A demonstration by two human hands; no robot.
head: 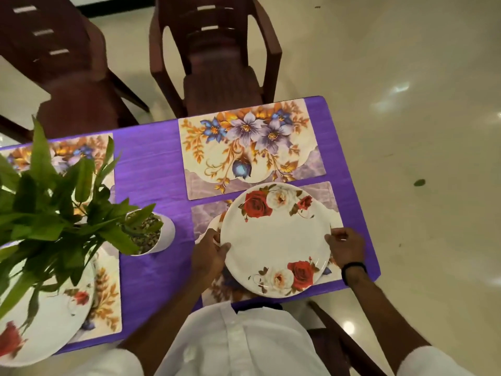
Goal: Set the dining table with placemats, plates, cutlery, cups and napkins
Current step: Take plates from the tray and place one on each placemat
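A white plate with red and cream roses [275,240] is over the near right floral placemat [332,196]. My left hand [210,252] grips the plate's left rim and my right hand [345,246] grips its right rim. I cannot tell whether the plate rests on the mat or hovers just above it. The far right placemat [249,147] lies bare. Another rose plate [46,321] sits on the near left placemat [108,299]. A far left placemat [67,150] is partly hidden by leaves.
A purple cloth covers the table [149,164]. A green plant in a white pot [151,232] stands at the table's middle, its leaves spreading left. Two dark red chairs [219,63] stand across the table. The table's right edge drops to a pale tiled floor [406,131].
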